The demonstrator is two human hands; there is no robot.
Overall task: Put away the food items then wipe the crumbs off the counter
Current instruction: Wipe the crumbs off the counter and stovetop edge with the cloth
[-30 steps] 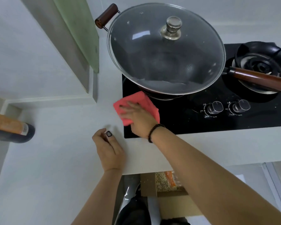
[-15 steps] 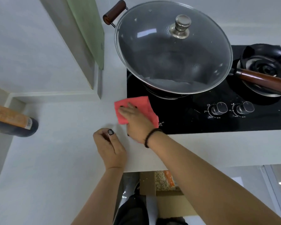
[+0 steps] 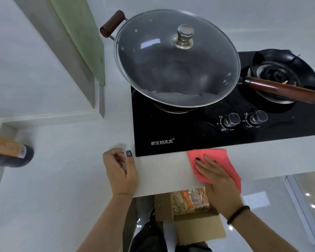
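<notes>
At the front edge of the white surface (image 3: 76, 179), just below the black stove top (image 3: 189, 130), the right hand (image 3: 219, 182) lies flat on a pink-red cloth (image 3: 216, 157). Its grip is spread, fingers straight and pressing the cloth down rather than curling round it. The cloth is rumpled, with one corner toward the stove and its near side hanging past the surface's edge under the palm. A dark bead bracelet (image 3: 237, 214) circles that wrist.

The left hand (image 3: 121, 170) rests on the surface beside the stove's near left corner, well apart from the cloth. Its fingers are curled loosely into the palm, holding nothing, with the thumb lying along the top.

Down below the edge, an open cardboard box (image 3: 193, 226) holds packaged food (image 3: 187, 200). A lidded wok (image 3: 175, 59) sits on the stove's left burner.
</notes>
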